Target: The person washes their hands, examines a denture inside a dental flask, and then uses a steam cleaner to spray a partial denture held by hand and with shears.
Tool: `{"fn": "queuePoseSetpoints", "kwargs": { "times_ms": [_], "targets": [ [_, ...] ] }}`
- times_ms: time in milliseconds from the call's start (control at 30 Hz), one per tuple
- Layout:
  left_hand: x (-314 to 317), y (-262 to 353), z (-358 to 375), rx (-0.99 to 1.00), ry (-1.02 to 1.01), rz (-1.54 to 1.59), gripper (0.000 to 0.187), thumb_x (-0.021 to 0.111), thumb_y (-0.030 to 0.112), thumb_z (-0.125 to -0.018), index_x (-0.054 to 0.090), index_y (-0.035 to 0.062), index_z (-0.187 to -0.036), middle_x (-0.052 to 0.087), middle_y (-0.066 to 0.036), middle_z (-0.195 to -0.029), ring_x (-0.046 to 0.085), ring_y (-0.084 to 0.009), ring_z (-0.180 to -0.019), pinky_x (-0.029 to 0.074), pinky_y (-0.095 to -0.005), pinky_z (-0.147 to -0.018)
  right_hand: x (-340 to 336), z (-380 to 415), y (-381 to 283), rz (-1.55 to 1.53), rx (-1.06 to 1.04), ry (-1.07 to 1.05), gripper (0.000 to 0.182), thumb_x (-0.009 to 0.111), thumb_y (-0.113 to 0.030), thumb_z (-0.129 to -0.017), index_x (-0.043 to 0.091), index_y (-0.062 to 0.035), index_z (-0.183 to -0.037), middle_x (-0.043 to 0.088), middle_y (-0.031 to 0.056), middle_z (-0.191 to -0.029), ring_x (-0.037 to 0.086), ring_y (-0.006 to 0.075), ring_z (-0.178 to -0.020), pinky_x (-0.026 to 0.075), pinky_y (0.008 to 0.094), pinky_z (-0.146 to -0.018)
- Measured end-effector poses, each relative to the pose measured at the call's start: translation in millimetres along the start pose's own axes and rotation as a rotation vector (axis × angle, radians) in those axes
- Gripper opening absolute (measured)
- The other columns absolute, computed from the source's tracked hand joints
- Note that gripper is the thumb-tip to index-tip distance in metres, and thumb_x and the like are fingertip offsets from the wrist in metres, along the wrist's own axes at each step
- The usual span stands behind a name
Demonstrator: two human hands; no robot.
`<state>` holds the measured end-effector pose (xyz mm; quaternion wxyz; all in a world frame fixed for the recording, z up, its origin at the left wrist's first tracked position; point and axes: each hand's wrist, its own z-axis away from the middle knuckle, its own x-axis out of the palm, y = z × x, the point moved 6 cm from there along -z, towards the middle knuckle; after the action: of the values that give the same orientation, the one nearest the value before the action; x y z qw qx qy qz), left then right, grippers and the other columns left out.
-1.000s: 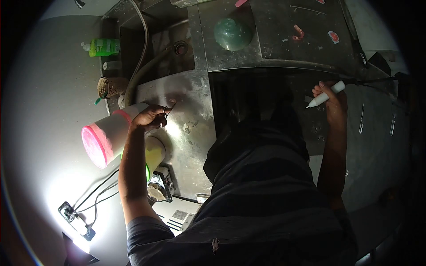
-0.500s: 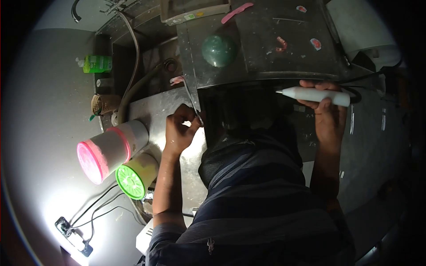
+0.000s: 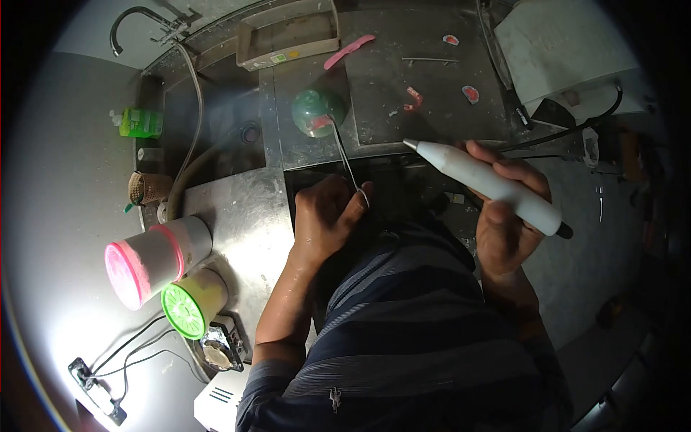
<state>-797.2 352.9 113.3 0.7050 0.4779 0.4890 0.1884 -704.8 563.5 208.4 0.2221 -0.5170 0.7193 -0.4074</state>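
My left hand (image 3: pixel 324 219) is closed on slim metal forceps (image 3: pixel 344 156), whose ring end shows by my fingers. At the forceps' tip is a small pink piece (image 3: pixel 321 123). It overlaps the round green bowl (image 3: pixel 306 108) on the counter in this view. My right hand (image 3: pixel 507 234) is wrapped round a thick white handpiece (image 3: pixel 489 181), shaped like a large pen. Its tapered, metallic tip points up and left towards the counter's front edge. A dark end sticks out below my palm.
A sink (image 3: pixel 216 115) with a hose lies at left, near a green soap bottle (image 3: pixel 140 123). Lidded tubs (image 3: pixel 180 241) stand beside my left arm. On the counter lie a pink strip (image 3: pixel 350 52), small red-and-white pieces (image 3: pixel 470 94) and a shallow tray (image 3: pixel 288 59). A white machine (image 3: pixel 565 54) stands right.
My left hand has moved right, bringing the forceps and pink piece from beside the sink to over the green bowl. The white handpiece has come closer and now tilts up to the left.
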Motion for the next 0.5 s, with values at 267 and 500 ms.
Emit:
{"fn": "queuePoseSetpoints", "kwargs": {
  "times_ms": [267,500],
  "targets": [
    [22,38,2,-0.215,-0.148,0.892,0.026,0.068,0.007,-0.09,0.054,0.002,-0.068,0.062,-0.007,-0.066,0.058,-0.0089,-0.051,0.046,-0.022,-0.047,20,-8,30,-0.122,0.15,0.068,0.032,0.064,0.0,-0.089,0.051,0.0046,-0.118,0.062,0.0249,-0.116,0.061,0.0303,-0.112,0.047,0.0416,-0.101],
    [25,40,2,-0.22,-0.169,0.78,0.028,0.07,0.01,-0.089,0.054,0.0019,-0.067,0.059,-0.004,-0.061,0.055,-0.0066,-0.049,0.044,-0.021,-0.045,29,-9,41,-0.143,0.247,0.14,0.026,0.064,0.002,-0.089,0.055,0.0034,-0.114,0.062,0.0188,-0.113,0.062,0.0277,-0.111,0.044,0.0423,-0.104]
  ]
}}
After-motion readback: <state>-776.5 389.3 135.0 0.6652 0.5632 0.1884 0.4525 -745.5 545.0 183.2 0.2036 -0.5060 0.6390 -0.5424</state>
